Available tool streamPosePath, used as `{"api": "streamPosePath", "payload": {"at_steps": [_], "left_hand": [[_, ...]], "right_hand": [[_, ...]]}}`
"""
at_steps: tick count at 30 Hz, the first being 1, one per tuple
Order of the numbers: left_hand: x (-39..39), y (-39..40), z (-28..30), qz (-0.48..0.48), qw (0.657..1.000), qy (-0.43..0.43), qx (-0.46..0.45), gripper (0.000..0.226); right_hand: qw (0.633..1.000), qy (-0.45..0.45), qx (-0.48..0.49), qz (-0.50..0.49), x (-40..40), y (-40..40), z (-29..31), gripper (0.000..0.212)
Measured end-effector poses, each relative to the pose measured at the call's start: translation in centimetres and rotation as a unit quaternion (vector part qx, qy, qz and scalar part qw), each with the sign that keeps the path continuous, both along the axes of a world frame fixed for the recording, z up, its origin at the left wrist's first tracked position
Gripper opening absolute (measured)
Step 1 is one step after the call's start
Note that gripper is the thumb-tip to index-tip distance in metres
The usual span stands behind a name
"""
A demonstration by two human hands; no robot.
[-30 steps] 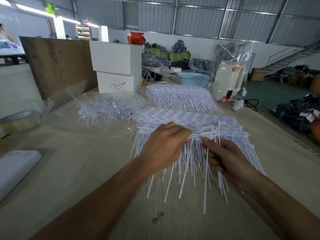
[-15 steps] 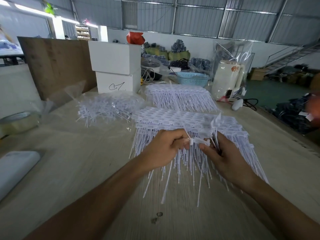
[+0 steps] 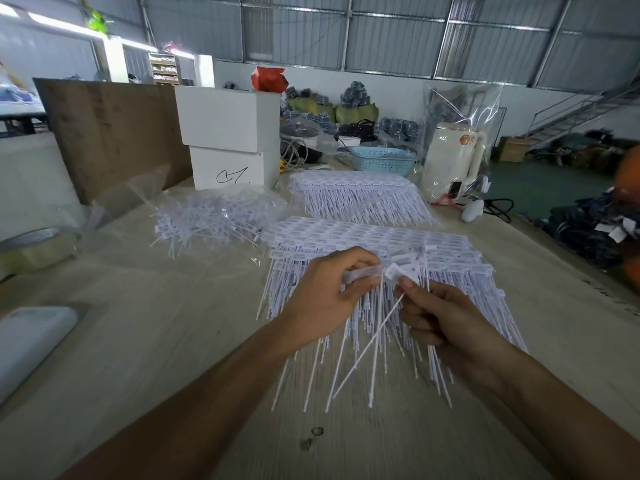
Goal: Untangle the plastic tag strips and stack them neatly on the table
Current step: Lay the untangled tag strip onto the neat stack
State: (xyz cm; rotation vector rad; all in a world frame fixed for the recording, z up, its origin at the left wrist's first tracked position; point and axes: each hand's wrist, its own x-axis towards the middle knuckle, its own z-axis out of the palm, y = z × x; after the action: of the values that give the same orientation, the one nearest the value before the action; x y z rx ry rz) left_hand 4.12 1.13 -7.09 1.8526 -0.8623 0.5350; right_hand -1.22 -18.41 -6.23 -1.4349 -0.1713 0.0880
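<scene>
The bench [image 3: 138,341] carries a near stack of tag strips [image 3: 363,237] at its middle — a second stack [image 3: 356,195] and a bagged tangle [image 3: 214,216] lie toward the far edge. Above the near stack, the left hand [image 3: 322,299] pinches a small bunch [image 3: 363,271] — the right hand [image 3: 446,323] pinches one strip [image 3: 367,344], slanting down.
</scene>
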Motion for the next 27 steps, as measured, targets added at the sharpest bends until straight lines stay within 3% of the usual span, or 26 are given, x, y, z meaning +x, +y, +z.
{"api": "streamPosePath", "payload": {"at_steps": [4,9,19,22,27], "left_hand": [[0.1,-0.1,-0.2,0.028,0.999,-0.008,0.015,0.019],[0.2,-0.2,-0.1,0.050,0.998,-0.032,0.026,0.022],[0.0,0.0,0.2,0.075,0.997,0.000,0.025,0.021],[0.0,0.0,0.2,0.090,0.996,0.005,0.027,0.020],[0.0,-0.1,0.2,0.091,0.995,0.022,0.016,0.019]], "right_hand": [[0.998,0.002,0.056,0.017,0.1,-0.4,-0.1,0.018],[0.994,-0.004,0.088,0.069,0.1,-0.7,0.0,0.031],[0.989,0.016,0.097,0.113,-0.1,-0.6,-0.1,0.033],[0.993,-0.004,0.048,0.104,-0.5,-0.2,-0.1,0.036],[0.978,-0.140,-0.148,0.050,-1.0,0.3,0.1,0.037]]}}
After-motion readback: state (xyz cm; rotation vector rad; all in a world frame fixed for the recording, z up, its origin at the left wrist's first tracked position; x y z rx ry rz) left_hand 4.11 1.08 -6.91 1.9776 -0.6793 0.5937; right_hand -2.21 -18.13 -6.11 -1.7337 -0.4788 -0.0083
